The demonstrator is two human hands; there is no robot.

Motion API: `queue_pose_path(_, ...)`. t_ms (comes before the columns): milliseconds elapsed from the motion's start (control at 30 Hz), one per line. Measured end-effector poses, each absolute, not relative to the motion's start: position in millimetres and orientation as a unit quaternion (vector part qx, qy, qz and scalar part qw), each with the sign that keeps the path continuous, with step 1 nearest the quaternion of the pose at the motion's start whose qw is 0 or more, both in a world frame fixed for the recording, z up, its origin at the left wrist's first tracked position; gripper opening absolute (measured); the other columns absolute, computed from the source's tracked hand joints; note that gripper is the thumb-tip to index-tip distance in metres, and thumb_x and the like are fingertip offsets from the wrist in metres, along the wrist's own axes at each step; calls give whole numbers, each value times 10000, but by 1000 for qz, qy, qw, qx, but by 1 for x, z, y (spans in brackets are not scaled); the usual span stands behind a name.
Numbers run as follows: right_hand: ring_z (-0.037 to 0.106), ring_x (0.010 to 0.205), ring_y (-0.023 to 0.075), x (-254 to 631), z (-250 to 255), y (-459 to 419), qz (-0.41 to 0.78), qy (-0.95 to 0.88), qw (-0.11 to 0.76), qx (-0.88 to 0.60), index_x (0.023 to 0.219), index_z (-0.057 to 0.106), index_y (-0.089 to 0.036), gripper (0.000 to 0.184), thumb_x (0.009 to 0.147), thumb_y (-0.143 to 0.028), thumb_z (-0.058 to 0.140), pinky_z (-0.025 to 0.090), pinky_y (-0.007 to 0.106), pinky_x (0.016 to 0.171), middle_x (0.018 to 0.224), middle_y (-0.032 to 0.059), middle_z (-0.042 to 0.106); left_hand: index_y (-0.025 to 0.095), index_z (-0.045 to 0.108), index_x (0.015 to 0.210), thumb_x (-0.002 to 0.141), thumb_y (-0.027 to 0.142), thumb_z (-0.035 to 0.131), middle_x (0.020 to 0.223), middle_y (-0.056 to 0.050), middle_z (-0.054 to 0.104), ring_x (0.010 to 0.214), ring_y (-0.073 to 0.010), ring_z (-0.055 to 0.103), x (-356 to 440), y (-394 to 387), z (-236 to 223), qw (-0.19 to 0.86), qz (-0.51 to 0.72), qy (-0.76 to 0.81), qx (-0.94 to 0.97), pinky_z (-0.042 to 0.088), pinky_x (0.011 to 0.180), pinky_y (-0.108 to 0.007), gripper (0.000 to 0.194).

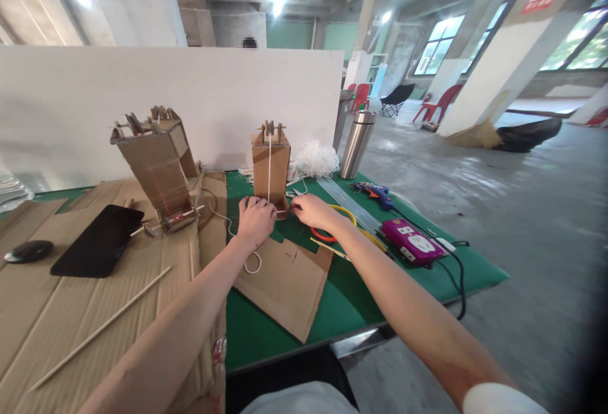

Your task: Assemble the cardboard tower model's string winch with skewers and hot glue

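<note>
The cardboard box (278, 170) stands upright on the green table (346, 306), white string (270, 170) running down its front; its inside is hidden, as is the capped metal bottle's (357, 145). The left hand (256, 216) and right hand (311, 211) flank its base, fingers curled; whether they pinch anything, I cannot tell. Bare table lies right of the loose cardboard sheet (289, 281), toward the front edge.

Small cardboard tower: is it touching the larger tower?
Apart. In the head view, green tabletop and white panel show plainly between the small cardboard tower and the larger tower.
</note>
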State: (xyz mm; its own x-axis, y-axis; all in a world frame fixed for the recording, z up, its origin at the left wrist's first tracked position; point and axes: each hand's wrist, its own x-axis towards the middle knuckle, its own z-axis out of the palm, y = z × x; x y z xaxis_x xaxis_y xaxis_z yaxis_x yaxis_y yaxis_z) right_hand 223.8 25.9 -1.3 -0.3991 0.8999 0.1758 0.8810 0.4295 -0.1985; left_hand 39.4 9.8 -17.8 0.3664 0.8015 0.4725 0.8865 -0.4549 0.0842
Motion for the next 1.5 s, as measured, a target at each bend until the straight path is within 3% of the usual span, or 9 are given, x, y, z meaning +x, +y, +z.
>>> queue_pose_path(100,602,839,193,223,-2,25,55,-830,158,-532,884,606,-182,113,831,-224,516,387,253,705,894,76,666,257,682,849,869,254,458,946,-34,679,1043,-239,473,39,10,-18,92,-227,-514,-822,206,1030,-449,225)
queue_pose_path(300,491,992,223,214,-2,16,-7,-825,268,-498,1020,536,-186,245,777,-157,531,382,335,849,1071,84,556,256,680,844,835,243,480,960,-35,679,1046,-242,476,40,10,-16,79,-217,-529,-816,218,1032,-449,201)
queue_pose_path(467,416,1072,246,201,-8,10,-52,-846,248,-470,924,604,-197,136,792,-208,573,358,374,900,1182,87,478,236,674,881,754,198,519,973,-54,676,1052,-255,484,40,9,-15,83,-217,-530,-815,227,1024,-460,203)
queue_pose_path(833,399,1054,272,190,-14,11,-97,-840,222,-486,960,622,-177,191,812,-295,602,360,394,887,1133,112,509,240,673,894,764,163,477,1031,-54,678,1091,-259,469,40,11,-14,66,-200,-544,-812,215,1033,-460,247)
queue_pose_path(1300,402,1053,270,190,-13,11,-102,-846,203,-482,932,649,-161,173,793,-170,547,369,389,899,1130,115,532,227,672,883,785,180,474,998,-59,681,1076,-258,484,38,12,-16,70,-215,-533,-815,239,1019,-476,225)
queue_pose_path(1500,407,1051,264,188,-14,12,-82,-845,200,-489,913,662,-141,170,803,-196,544,356,387,928,1137,126,513,234,677,854,799,199,482,963,-51,689,1064,-250,498,37,11,-14,72,-223,-530,-815,238,1025,-467,206)
